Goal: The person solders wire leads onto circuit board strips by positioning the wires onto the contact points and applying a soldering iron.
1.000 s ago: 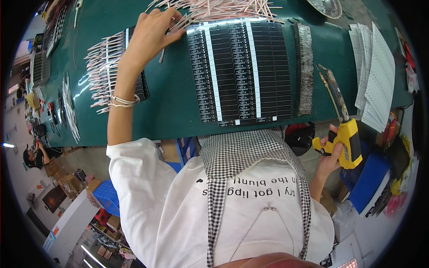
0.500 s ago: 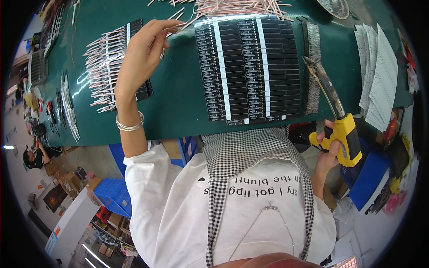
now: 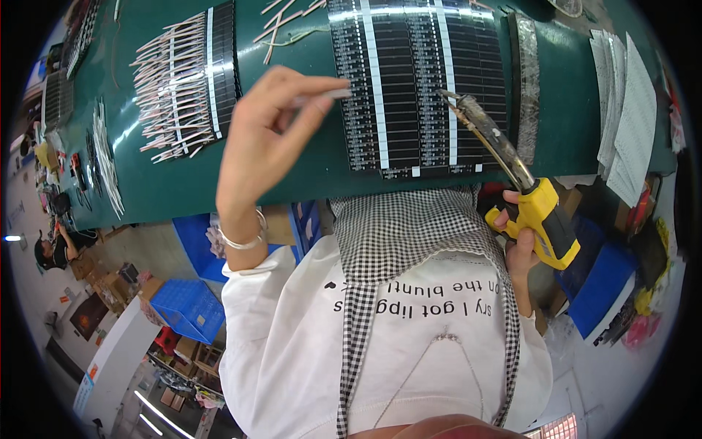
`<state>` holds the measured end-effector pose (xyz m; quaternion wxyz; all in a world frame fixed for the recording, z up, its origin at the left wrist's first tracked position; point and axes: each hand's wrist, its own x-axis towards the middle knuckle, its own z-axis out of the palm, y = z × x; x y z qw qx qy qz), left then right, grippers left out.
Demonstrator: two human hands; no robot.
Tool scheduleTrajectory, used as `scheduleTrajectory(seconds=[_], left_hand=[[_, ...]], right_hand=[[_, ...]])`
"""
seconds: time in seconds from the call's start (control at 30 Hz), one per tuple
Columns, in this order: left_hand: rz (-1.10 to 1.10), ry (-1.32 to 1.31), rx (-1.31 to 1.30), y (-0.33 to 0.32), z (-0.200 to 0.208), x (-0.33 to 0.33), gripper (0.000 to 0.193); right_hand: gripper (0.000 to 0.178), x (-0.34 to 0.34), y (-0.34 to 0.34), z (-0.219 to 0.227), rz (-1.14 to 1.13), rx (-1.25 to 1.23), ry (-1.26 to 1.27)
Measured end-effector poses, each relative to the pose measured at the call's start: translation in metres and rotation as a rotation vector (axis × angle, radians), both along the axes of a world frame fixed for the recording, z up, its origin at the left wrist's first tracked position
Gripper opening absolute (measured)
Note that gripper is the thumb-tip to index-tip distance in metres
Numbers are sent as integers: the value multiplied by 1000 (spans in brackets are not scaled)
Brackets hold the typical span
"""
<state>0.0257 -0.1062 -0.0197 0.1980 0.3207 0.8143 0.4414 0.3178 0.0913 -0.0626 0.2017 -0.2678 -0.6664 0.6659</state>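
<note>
My left hand (image 3: 267, 139) pinches a short pale wire (image 3: 338, 94) between thumb and forefinger, at the left edge of a panel of black circuit boards (image 3: 399, 110); the fingers are slightly blurred. In my right hand (image 3: 521, 247) is a yellow and black soldering gun (image 3: 550, 219). Its long metal barrel points up and left, with the tip over the right part of the panel; contact cannot be made out. Left of my left hand lies another black board panel (image 3: 223, 66) with rows of pink and white wires (image 3: 172, 95) sticking out to the left.
Loose wires (image 3: 281, 22) lie at the far side of the green table (image 3: 292, 192). A dark bar with a rough grey top (image 3: 525, 88) stands right of the boards, then white perforated sheets (image 3: 630, 117). A bundle of white wires (image 3: 108, 168) lies far left. Blue crates (image 3: 186, 311) stand below.
My left hand has come from the loose wires toward me and right, to the board panel's left edge. The soldering gun's tip has moved left over the boards. The view has shifted slightly.
</note>
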Motion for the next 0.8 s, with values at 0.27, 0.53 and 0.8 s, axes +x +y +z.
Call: scheduleTrajectory(seconds=[0.27,0.53,0.8], left_hand=[[77,-256,-195,-3,0,48,8],[115,-213,-39,-10,-12,54,10],[223,-456,29,-6,-21,58,13]], right_hand=[[48,13,-14,-8,46,60,-41],[57,21,-13,-4,135,249,-169],[58,34,-12,-7,95,304,-255]])
